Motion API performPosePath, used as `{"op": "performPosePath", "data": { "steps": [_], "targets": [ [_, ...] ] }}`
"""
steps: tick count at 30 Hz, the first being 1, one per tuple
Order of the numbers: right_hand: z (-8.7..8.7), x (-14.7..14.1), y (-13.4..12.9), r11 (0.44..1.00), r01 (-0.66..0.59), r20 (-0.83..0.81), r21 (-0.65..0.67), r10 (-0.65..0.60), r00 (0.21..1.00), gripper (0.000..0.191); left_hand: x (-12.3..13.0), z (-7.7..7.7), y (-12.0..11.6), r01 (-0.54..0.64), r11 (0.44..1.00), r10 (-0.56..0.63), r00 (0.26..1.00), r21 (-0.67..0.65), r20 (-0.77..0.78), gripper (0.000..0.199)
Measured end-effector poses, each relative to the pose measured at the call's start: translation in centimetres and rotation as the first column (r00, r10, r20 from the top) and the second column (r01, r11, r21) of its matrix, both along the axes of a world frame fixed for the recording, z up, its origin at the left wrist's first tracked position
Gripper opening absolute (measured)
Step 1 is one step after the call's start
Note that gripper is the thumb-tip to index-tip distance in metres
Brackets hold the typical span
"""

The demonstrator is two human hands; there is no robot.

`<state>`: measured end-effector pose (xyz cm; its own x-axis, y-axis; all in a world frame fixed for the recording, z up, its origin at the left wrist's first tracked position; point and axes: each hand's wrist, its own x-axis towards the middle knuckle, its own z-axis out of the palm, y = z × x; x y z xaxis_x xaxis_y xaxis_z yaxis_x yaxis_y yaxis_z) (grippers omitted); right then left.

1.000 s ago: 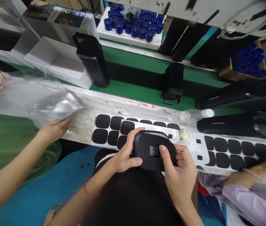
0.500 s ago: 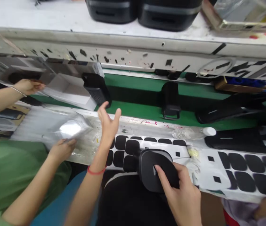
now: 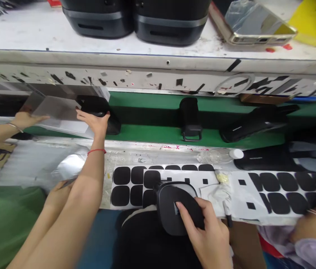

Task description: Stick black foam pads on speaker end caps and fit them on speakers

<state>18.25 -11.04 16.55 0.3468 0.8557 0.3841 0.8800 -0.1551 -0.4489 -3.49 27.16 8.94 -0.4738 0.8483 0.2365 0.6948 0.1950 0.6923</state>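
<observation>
My left hand [image 3: 94,121], with a red band at its wrist, reaches across to a black plastic housing [image 3: 113,123] on the green belt. Its fingers are spread against the near side of that housing. Low in front of me, my right hand [image 3: 206,228] pinches a black rounded-square pad [image 3: 187,207] between thumb and fingers. This pad lies over the flat end of a black device [image 3: 171,224], slightly askew, and a pale strip shows along the upper edge. The rest of the device is hidden against dark clothing.
Sheets of black pads [image 3: 122,196] line the bench beside a clear bottle [image 3: 219,155] and a pen [image 3: 227,215]. More black housings [image 3: 190,119] stand or lie on the belt [image 3: 149,130]. Co-workers' hands [image 3: 25,120] work at a white box [image 3: 62,112] and clear bag [image 3: 69,166].
My left hand has moved forward and left, up against the black housing. My right hand keeps its hold on the pad. The view has shifted, and a co-worker's arm at right has come further in.
</observation>
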Motion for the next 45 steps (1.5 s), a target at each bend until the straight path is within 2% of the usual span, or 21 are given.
{"op": "performPosePath", "data": {
  "steps": [2, 4, 8, 11, 14, 19, 23, 26, 27, 29, 30, 31, 32, 33, 34, 35, 37, 38, 39, 41, 45],
  "targets": [
    [-0.1, 0.0, -0.1, 1.0, 0.009, -0.016, -0.005, -0.009, 1.0, 0.033, 0.1, 0.0, -0.9, 0.006, 0.999, -0.006, 1.0, 0.046, -0.006, 0.119],
    [-0.1, 0.0, -0.2, 1.0, 0.012, -0.029, -0.015, -0.012, 0.999, 0.033, 0.6, 0.3, -2.9, 0.007, 0.994, -0.005, 1.0, 0.108, -0.016, 0.115],
    [0.1, 0.0, -0.1, 0.999, 0.007, -0.041, -0.031, -0.008, 0.999, 0.034, 1.7, 1.2, -10.2, 0.063, 0.958, -0.047, 0.997, 0.28, -0.062, 0.111],
    [0.4, 0.1, -0.1, 0.999, 0.002, -0.048, -0.05, -0.005, 0.999, 0.034, 2.5, 1.6, -16.0, 0.195, 0.936, -0.168, 0.979, 0.294, -0.112, 0.111],
    [0.6, 0.1, -0.1, 0.998, 0.009, -0.034, -0.063, -0.011, 0.999, 0.036, 3.5, 0.8, -20.0, 0.286, 0.915, -0.264, 0.958, 0.284, -0.114, 0.102],
    [0.8, 0.0, -0.2, 0.998, 0.015, 0.004, -0.066, -0.015, 1.0, 0.037, 4.1, -2.1, -23.8, 0.275, 0.923, -0.255, 0.961, 0.269, -0.11, 0.099],
    [0.9, -0.1, -0.3, 0.997, 0.011, 0.002, -0.073, -0.011, 1.0, 0.036, 3.9, -3.3, -25.3, 0.261, 0.947, -0.248, 0.965, 0.188, -0.092, 0.105],
    [0.9, 0.0, -0.3, 0.997, 0.017, 0.024, -0.08, -0.015, 1.0, 0.037, 3.4, -3.0, -26.3, 0.279, 0.953, -0.283, 0.959, 0.121, 0.016, 0.119],
    [0.9, 0.0, -0.3, 0.997, 0.02, 0.033, -0.077, -0.018, 0.999, 0.037, 3.2, -2.6, -27.0, 0.29, 0.944, -0.302, 0.951, 0.155, 0.06, 0.119],
    [0.8, 0.1, -0.3, 0.997, 0.023, 0.047, -0.069, -0.02, 0.999, 0.038, 2.7, -0.9, -29.1, 0.316, 0.899, -0.372, 0.917, 0.303, 0.147, 0.099],
    [0.8, 0.1, -0.3, 0.998, 0.019, 0.05, -0.068, -0.016, 0.999, 0.038, 2.4, 0.3, -30.4, 0.338, 0.848, -0.434, 0.885, 0.408, 0.169, 0.076],
    [0.8, 0.1, -0.3, 0.998, 0.015, 0.048, -0.067, -0.012, 0.999, 0.038, 2.2, 1.6, -31.7, 0.376, 0.815, -0.504, 0.835, 0.441, 0.22, 0.055],
    [0.9, 0.1, -0.3, 0.998, 0.012, 0.045, -0.067, -0.009, 0.999, 0.037, 2.1, 2.9, -33.0, 0.475, 0.8, -0.586, 0.748, 0.366, 0.312, 0.047],
    [0.9, 0.1, -0.3, 0.998, 0.011, 0.038, -0.069, -0.009, 0.999, 0.037, 2.1, 4.0, -34.1, 0.602, 0.755, -0.651, 0.635, 0.261, 0.416, 0.048],
    [0.9, 0.0, -0.4, 0.997, 0.012, 0.031, -0.072, -0.009, 0.999, 0.036, 2.3, 5.0, -34.9, 0.719, 0.679, -0.664, 0.513, 0.151, 0.543, 0.06],
    [1.0, 0.0, -0.4, 0.997, 0.015, 0.026, -0.074, -0.013, 1.0, 0.036, 2.6, 5.7, -35.5, 0.805, 0.584, -0.659, 0.397, 0.102, 0.639, 0.073],
    [1.0, -0.1, -0.5, 0.997, 0.02, 0.026, -0.078, -0.019, 0.999, 0.036, 3.6, 6.1, -35.8, 0.906, 0.418, -0.588, 0.214, 0.067, 0.78, 0.095],
    [1.0, -0.1, -0.6, 0.996, 0.023, 0.024, -0.081, -0.021, 0.999, 0.036, 4.1, 5.9, -35.6, 0.925, 0.37, -0.55, 0.149, 0.08, 0.822, 0.1],
    [1.1, -0.1, -0.7, 0.996, 0.026, 0.018, -0.083, -0.025, 1.0, 0.035, 4.5, 5.5, -35.4, 0.934, 0.344, -0.51, 0.104, 0.092, 0.854, 0.102],
    [1.1, -0.1, -0.8, 0.995, 0.034, -0.026, -0.09, -0.036, 0.999, 0.033, 5.3, 4.8, -34.8, 0.933, 0.339, -0.449, 0.045, 0.123, 0.893, 0.104],
    [1.6, 0.7, -1.0, 0.989, -0.026, -0.263, -0.144, -0.013, 0.965, 0.026, 5.8, 4.4, -34.5, 0.905, 0.399, -0.402, 0.027, 0.149, 0.915, 0.101]
  ]
}}
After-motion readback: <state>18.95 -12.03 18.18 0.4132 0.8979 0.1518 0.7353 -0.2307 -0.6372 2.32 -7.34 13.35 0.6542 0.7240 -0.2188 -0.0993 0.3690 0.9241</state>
